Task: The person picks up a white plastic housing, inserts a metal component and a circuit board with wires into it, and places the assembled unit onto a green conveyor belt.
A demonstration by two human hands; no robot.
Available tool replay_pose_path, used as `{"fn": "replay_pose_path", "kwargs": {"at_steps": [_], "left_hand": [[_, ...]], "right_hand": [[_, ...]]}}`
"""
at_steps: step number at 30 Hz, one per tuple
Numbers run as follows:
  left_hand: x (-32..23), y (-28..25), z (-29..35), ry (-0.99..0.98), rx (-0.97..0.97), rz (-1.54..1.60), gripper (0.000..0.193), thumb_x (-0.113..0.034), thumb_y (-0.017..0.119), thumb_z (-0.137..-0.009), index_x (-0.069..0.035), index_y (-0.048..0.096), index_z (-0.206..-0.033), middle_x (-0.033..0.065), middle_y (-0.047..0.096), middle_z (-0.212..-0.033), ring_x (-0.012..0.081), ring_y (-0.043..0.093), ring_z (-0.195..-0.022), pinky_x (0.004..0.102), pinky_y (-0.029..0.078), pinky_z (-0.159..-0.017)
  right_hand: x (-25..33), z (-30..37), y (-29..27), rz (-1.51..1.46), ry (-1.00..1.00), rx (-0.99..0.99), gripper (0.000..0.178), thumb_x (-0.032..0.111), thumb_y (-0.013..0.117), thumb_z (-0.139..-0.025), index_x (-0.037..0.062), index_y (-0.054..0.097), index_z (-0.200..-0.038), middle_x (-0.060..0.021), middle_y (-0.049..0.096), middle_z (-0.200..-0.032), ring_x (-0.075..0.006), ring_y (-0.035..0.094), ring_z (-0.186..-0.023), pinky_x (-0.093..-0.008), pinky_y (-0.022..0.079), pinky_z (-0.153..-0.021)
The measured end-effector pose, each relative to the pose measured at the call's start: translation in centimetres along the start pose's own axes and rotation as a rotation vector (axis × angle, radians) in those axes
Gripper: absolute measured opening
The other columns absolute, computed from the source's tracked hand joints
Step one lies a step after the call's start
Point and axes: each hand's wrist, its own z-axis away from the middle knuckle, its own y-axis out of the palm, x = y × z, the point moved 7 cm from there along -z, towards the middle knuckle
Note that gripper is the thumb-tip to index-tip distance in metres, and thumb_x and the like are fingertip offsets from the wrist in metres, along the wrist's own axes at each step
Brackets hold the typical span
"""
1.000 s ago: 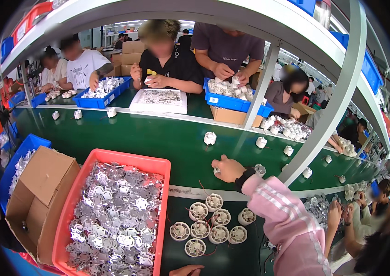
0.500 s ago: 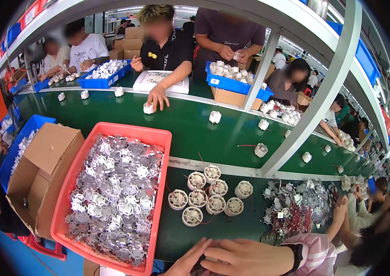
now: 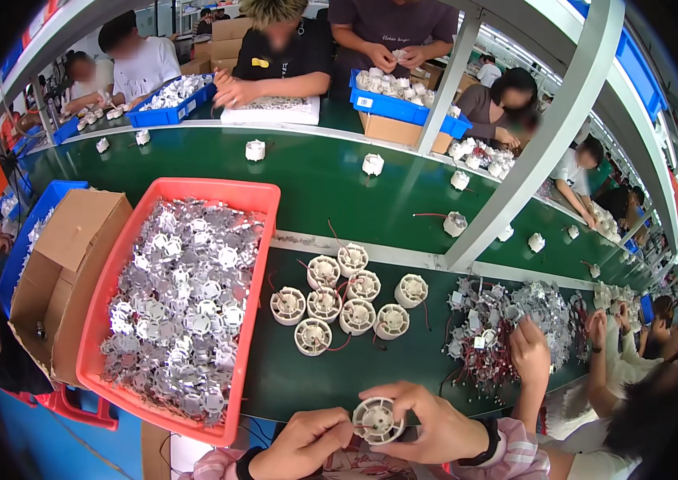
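My right hand grips a round white plastic housing by its rim, its open ribbed face turned up. Close against the housing's left side is my left hand, thumb and fingers pinched together; whatever lies between them is too small to make out. Beyond my hands, several similar white housings stand in a cluster on the green table, thin red wires trailing from some. Left of them sits a red tray heaped with silvery star-shaped metal plates.
A co-worker's hand reaches into a pile of silvery parts with red wires at right. Behind a metal ledge, a green belt carries spaced white pieces. A grey post slants upward. An open cardboard box stands left.
My hands, earlier together at the lower edge, have parted, bringing the housing into view. The person opposite has drawn back from the belt. A co-worker's hand has come to the wired pile.
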Motion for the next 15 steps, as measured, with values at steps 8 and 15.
{"fn": "replay_pose_path", "kwargs": {"at_steps": [8,15], "left_hand": [[-0.4,0.8,-1.1,0.008,-0.077,0.358,0.029,-0.018,0.046,-0.098,0.001,0.05,-0.077,0.0022,0.047,-0.066,0.0092,0.038,-0.059,0.0234,0.031,-0.056],[1.1,0.0,-1.2,-0.068,-0.112,0.371,0.025,-0.013,0.049,-0.096,0.001,0.05,-0.075,0.0018,0.05,-0.066,0.0106,0.042,-0.058,0.0261,0.032,-0.051]], "right_hand": [[0.1,-0.5,-0.4,0.315,0.0,-0.042,0.066,0.021,0.085,-0.066,0.0047,0.046,-0.117,-0.0154,0.052,-0.104,-0.0304,0.057,-0.096,-0.0354,0.049,-0.075],[-1.0,0.2,0.2,0.087,0.038,-0.101,0.06,0.021,0.082,-0.068,0.0018,0.048,-0.113,-0.0174,0.053,-0.109,-0.034,0.058,-0.091,-0.039,0.049,-0.076]]}}
